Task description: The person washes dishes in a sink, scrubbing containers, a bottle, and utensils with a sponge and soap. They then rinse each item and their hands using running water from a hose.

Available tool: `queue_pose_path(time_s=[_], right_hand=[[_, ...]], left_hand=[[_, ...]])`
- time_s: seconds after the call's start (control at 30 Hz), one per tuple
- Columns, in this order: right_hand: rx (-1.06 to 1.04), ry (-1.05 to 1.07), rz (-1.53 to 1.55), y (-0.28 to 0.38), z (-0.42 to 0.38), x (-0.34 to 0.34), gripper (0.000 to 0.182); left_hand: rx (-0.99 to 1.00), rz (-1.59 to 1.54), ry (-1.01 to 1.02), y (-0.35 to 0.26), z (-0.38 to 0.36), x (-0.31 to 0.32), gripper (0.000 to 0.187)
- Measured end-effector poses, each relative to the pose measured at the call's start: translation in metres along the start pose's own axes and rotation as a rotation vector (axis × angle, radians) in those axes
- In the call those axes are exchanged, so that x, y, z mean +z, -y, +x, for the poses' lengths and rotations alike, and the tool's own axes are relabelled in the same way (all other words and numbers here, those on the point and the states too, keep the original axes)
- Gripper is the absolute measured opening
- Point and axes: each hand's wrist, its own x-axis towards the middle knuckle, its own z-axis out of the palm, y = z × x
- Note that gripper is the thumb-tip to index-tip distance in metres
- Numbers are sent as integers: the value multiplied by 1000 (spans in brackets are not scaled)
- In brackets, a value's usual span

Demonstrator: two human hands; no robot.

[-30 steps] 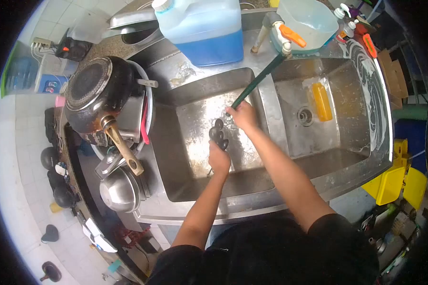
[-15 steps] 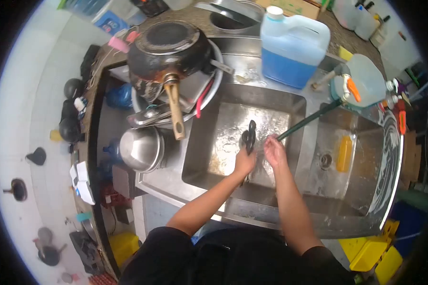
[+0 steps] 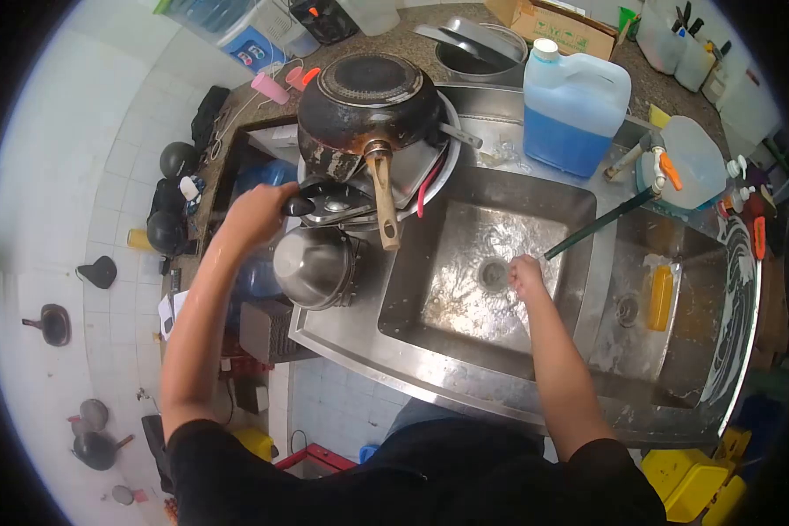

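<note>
My left hand point(image 3: 261, 215) is raised at the left, beside the stacked cookware. Its fingers are closed on a black utensil point(image 3: 298, 206) with a rounded end; the exact kind is not clear. My right hand point(image 3: 526, 277) is over the large sink basin point(image 3: 465, 298), fingers curled at the end of a green hose point(image 3: 600, 217). The hose runs to a tap with an orange lever point(image 3: 670, 172). Just right of my left hand, a blackened pan point(image 3: 373, 101) with a wooden handle lies upside down on a heaped basin. Below it sits an upturned steel bowl point(image 3: 311, 267).
A jug of blue liquid point(image 3: 574, 118) stands behind the sink. The smaller right basin holds a yellow bottle point(image 3: 660, 298). A pot point(image 3: 478, 61) and a cardboard box point(image 3: 561, 31) are at the back. Pans hang on the left wall. Yellow bins point(image 3: 688, 482) stand at lower right.
My left hand has moved from the sink up and left to the stacked cookware, carrying the black utensil. My right hand stays over the basin at the hose end. The view has shifted left.
</note>
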Motion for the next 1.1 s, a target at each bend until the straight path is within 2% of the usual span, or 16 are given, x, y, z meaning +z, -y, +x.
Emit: queue_pose_path(time_s=[0.23, 0.43, 0.5, 0.57, 0.6, 0.67, 0.7, 0.73, 0.8, 0.87, 0.9, 0.93, 0.97, 1.0, 1.07, 1.1], right_hand=[[-57, 119, 85, 31, -62, 4, 14], [-398, 210, 121, 129, -214, -51, 14], [-512, -71, -71, 146, -221, -113, 13], [-596, -358, -244, 163, -197, -200, 13], [-621, -479, -318, 156, -162, -256, 17], [-568, -977, -1008, 144, -102, -352, 43], [-512, -1118, -1154, 137, -84, -378, 53], [-450, -1247, -1304, 131, -68, -398, 63], [-264, -1288, -1448, 128, -45, -430, 79], [-18, -1108, -1420, 114, -37, -448, 92], [6, -1048, -1244, 99, -30, -455, 88], [27, -988, -1072, 79, -18, -462, 84], [34, -933, -907, 73, -13, -467, 80], [-135, -608, -360, 78, -26, -448, 71], [75, -204, 422, 99, -68, -409, 51], [22, -158, 460, 101, -89, -395, 50]], left_hand=[[270, 133, 146, 13, 96, 76, 33], [116, -174, 259, -16, 99, 79, 19], [331, -321, 95, -17, 93, 86, 21], [82, -414, 132, -29, 91, 89, 20], [159, -491, -105, -33, 86, 101, 21], [1, -296, -63, -46, 78, 83, 23], [-152, -368, -189, -66, 63, 71, 27], [-64, -438, -452, -66, 47, 75, 30], [-123, -136, -827, -50, 3, 82, 28], [-291, -240, -933, -98, -37, 85, 23], [-182, -388, -968, -127, -46, 100, 30], [-321, -552, -902, -154, -56, 121, 25], [-177, -675, -770, -201, -66, 138, 19], [-167, -806, -512, -203, -82, 174, 10], [12, -1046, -259, -304, -63, 185, 11], [-15, -1178, -20, -343, -52, 175, 19]])
